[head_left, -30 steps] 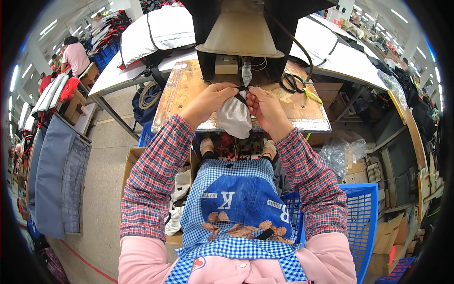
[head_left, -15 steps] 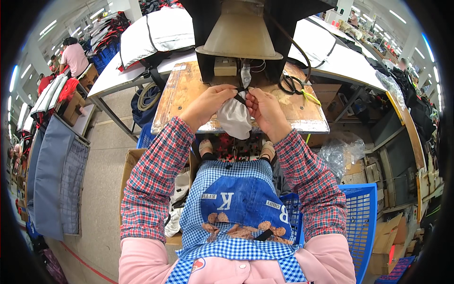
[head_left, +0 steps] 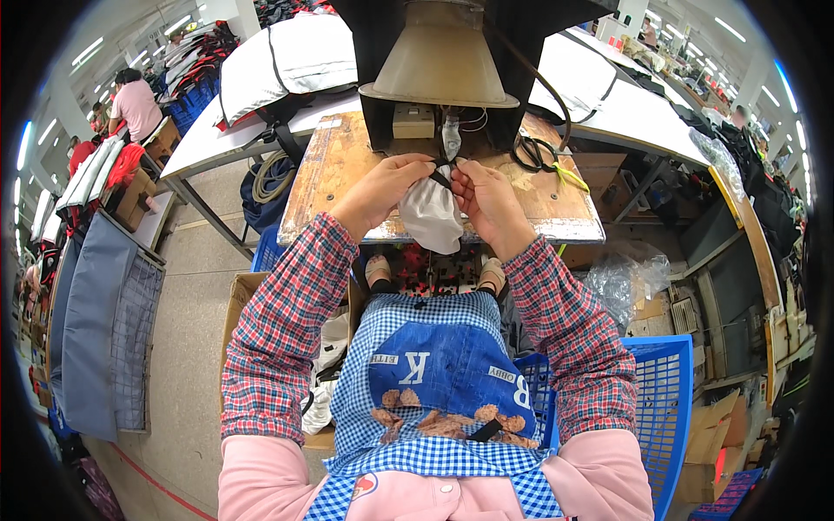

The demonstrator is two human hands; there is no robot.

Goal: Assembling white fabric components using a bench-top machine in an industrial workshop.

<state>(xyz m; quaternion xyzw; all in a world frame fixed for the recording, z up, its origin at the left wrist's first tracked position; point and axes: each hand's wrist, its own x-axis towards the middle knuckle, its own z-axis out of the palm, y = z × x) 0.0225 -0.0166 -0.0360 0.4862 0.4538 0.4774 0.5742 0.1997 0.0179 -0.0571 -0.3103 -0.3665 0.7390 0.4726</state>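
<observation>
A white piece of fabric (head_left: 432,217) with a thin black strap hangs over the front edge of a worn wooden worktable (head_left: 334,174). My left hand (head_left: 387,187) pinches its upper left edge, and my right hand (head_left: 486,198) pinches the upper right edge. Both hands hold the top of the piece up under the head of a dark machine (head_left: 439,65) at the back of the table. The exact point of contact with the machine is hidden by my fingers.
Black scissors (head_left: 532,154) lie on the table's right side. A blue plastic basket (head_left: 673,399) stands by my right leg, a cardboard box (head_left: 248,295) by my left. Clear plastic bags (head_left: 621,286) lie at right. Other people work at far left (head_left: 135,100).
Both hands and the white fabric have stayed in almost the same place under the machine; only slight finger movement shows.
</observation>
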